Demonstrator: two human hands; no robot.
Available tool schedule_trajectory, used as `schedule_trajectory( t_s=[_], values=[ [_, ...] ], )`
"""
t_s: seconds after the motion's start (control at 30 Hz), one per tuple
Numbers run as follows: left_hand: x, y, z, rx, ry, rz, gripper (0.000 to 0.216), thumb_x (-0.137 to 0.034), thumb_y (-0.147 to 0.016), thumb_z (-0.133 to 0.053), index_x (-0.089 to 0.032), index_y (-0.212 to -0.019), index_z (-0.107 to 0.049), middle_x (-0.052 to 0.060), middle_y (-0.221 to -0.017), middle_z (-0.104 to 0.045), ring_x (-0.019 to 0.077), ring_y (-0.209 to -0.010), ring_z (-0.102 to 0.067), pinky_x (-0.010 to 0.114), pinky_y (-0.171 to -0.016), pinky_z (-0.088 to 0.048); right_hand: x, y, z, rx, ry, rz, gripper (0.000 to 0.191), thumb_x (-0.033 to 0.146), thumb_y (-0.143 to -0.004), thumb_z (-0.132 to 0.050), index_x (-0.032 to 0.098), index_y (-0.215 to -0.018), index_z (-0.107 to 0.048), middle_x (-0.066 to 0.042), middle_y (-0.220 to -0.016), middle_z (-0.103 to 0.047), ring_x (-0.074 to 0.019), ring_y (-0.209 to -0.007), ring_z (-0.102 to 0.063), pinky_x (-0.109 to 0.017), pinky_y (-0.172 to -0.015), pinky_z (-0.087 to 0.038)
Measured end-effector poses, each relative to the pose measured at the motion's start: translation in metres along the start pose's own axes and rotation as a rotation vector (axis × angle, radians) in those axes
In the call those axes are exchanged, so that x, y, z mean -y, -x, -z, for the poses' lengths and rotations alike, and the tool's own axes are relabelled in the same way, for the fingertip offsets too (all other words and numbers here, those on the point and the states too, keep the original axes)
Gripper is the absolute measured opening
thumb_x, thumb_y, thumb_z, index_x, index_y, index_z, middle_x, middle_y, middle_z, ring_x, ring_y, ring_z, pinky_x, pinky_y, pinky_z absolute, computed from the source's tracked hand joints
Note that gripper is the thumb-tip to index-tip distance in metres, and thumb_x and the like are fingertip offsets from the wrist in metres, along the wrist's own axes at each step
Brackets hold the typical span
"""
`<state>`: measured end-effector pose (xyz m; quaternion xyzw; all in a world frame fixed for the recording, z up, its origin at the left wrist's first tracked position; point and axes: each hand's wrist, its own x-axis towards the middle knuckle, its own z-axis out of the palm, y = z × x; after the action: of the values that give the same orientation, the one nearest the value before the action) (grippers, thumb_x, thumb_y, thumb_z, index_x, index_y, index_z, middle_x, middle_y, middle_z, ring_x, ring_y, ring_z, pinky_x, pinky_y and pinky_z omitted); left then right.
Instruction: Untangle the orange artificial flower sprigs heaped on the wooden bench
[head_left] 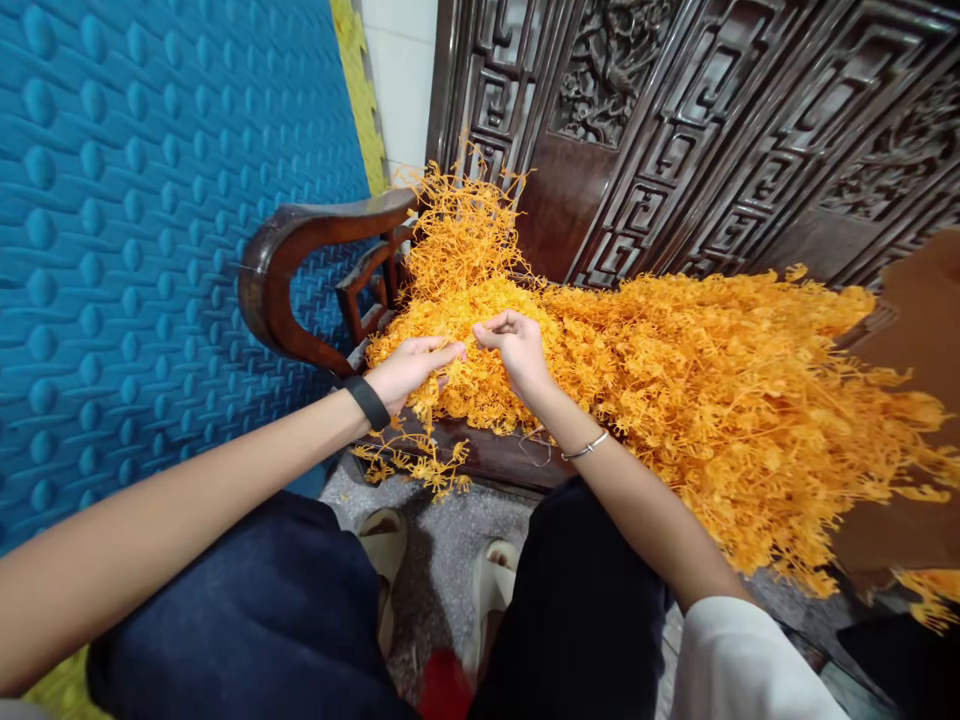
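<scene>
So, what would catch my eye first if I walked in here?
The huge heap of bright orange sprigs, spilling across the dark carved wooden bench from the middle to the right. The person's left hand and right hand meet fingertip to fingertip on its near left end. At the left rises a vivid blue padded mat.

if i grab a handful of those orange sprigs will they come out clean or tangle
Probably tangle: the orange sprigs are thin, many-branched and heaped interlocked, so neighbours would likely drag along. Likely light for their bulk; the heap looks airy. Fairly springy too, I'd guess: tips stand up beside the armrest.
</scene>
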<state>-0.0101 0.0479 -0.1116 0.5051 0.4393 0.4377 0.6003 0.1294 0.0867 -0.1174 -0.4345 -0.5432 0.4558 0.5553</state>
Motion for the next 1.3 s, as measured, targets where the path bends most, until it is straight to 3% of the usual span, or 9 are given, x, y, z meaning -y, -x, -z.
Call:
schedule_trajectory(
  t_s=[0.1,0.23,0.33,0.47,0.63,0.73,0.83,0.93,1.3],
  values=[
    [-0.001,0.006,-0.002,-0.023,-0.025,0.003,0.019,-0.029,-0.068,-0.069,-0.013,-0.063,-0.062,-0.003,-0.059,-0.047,0.0066,-0.054,-0.04,0.019,-0.048,-0.032,-0.004,-0.023,0.008,-0.168,0.024,0.077,0.019,0.012,-0.065,-0.063,0.017,-0.059,-0.045,0.006,-0.053,-0.051,-0.0073,-0.052,-0.05,-0.023,-0.059,-0.042],
    [-0.001,0.022,0.0,0.06,-0.151,-0.005,0.019,-0.032,-0.071,-0.067,-0.013,-0.071,-0.067,0.003,-0.071,-0.059,0.0093,-0.06,-0.046,0.02,-0.049,-0.034,-0.013,-0.063,0.05,-0.431,0.09,0.09,0.018,0.014,-0.069,-0.058,0.019,-0.063,-0.042,0.007,-0.053,-0.049,-0.0068,-0.051,-0.048,-0.023,-0.06,-0.043],
    [-0.002,0.028,0.004,0.054,-0.164,-0.034,0.022,-0.033,-0.072,-0.066,-0.014,-0.082,-0.069,0.004,-0.081,-0.063,0.0097,-0.061,-0.049,0.022,-0.053,-0.038,-0.025,-0.079,0.071,-0.328,0.156,0.142,0.012,0.019,-0.067,-0.062,0.018,-0.071,-0.051,0.004,-0.061,-0.056,-0.0095,-0.06,-0.054,-0.026,-0.067,-0.047],
    [0.0,0.026,0.011,0.003,-0.143,-0.025,0.022,-0.032,-0.072,-0.066,-0.014,-0.085,-0.067,0.001,-0.068,-0.062,0.0089,-0.052,-0.05,0.025,-0.059,-0.041,-0.038,-0.087,0.063,-0.146,0.179,0.17,0.021,0.027,-0.067,-0.064,0.016,-0.084,-0.059,-0.007,-0.091,-0.065,-0.0169,-0.089,-0.061,-0.034,-0.086,-0.047],
    [0.003,0.022,0.021,-0.038,-0.061,-0.026,0.023,-0.033,-0.074,-0.063,-0.014,-0.087,-0.065,-0.003,-0.056,-0.057,0.0104,-0.05,-0.052,0.027,-0.062,-0.042,-0.038,-0.086,0.05,-0.039,0.262,0.152,0.047,0.036,-0.069,-0.066,0.016,-0.109,-0.056,-0.013,-0.128,-0.052,-0.0226,-0.122,-0.046,-0.038,-0.102,-0.037],
    [0.003,0.021,0.024,-0.029,-0.061,-0.05,0.023,-0.036,-0.076,-0.061,-0.014,-0.084,-0.065,-0.004,-0.055,-0.055,0.0103,-0.048,-0.052,0.027,-0.061,-0.042,-0.024,-0.066,0.046,0.024,0.293,0.166,0.043,0.047,-0.071,-0.063,0.016,-0.101,-0.06,-0.013,-0.118,-0.058,-0.0226,-0.112,-0.053,-0.039,-0.098,-0.041],
    [0.002,0.021,0.024,-0.051,-0.081,-0.074,0.021,-0.036,-0.077,-0.061,-0.014,-0.074,-0.063,-0.004,-0.054,-0.055,0.0097,-0.048,-0.053,0.026,-0.064,-0.041,-0.006,-0.031,0.035,0.419,0.229,0.028,0.041,0.054,-0.076,-0.055,0.016,-0.089,-0.063,-0.01,-0.096,-0.066,-0.0182,-0.087,-0.063,-0.037,-0.084,-0.049],
    [0.0,0.021,0.022,-0.087,-0.05,-0.071,0.02,-0.033,-0.074,-0.064,-0.014,-0.068,-0.059,-0.004,-0.054,-0.054,0.0084,-0.046,-0.051,0.024,-0.059,-0.041,0.005,0.0,0.021,0.695,0.212,-0.077,0.035,0.042,-0.066,-0.071,0.017,-0.088,-0.063,-0.004,-0.081,-0.067,-0.0141,-0.073,-0.064,-0.032,-0.076,-0.051],
    [-0.001,0.024,0.01,-0.184,0.141,-0.086,0.026,-0.032,-0.074,-0.065,-0.015,-0.094,-0.064,-0.01,-0.039,-0.034,0.0042,-0.031,-0.03,0.018,-0.035,-0.023,0.0,0.0,0.02,0.457,0.127,0.014,0.027,0.038,-0.069,-0.067,0.017,-0.058,-0.054,0.002,-0.052,-0.06,-0.0082,-0.05,-0.055,-0.023,-0.054,-0.043]
  ],
)
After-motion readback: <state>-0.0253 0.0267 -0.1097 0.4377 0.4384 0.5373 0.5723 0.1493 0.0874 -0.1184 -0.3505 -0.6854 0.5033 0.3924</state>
